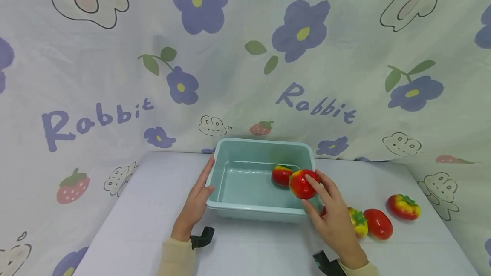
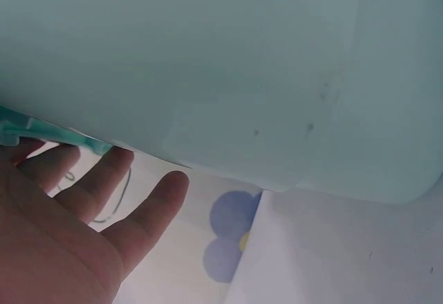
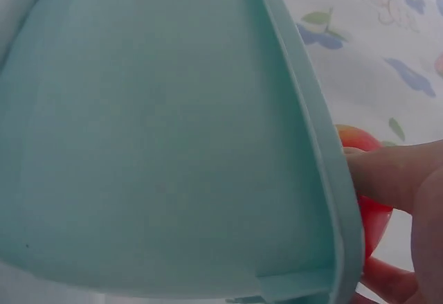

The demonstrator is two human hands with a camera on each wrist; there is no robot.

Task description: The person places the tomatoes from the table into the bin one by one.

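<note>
Red tomato (image 1: 302, 183) in right hand (image 1: 333, 218) grip, over basin (image 1: 230, 156) rim

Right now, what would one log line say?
right hand: holds red tomato over tub rim | left hand: flat against tub | inside: one tomato

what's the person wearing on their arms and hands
Both hands are bare, with no gloves or rings in view. The left hand and right hand come out of pale cream sleeves with ribbed cuffs. A small black device sits by the left wrist and another by the right one.
</note>
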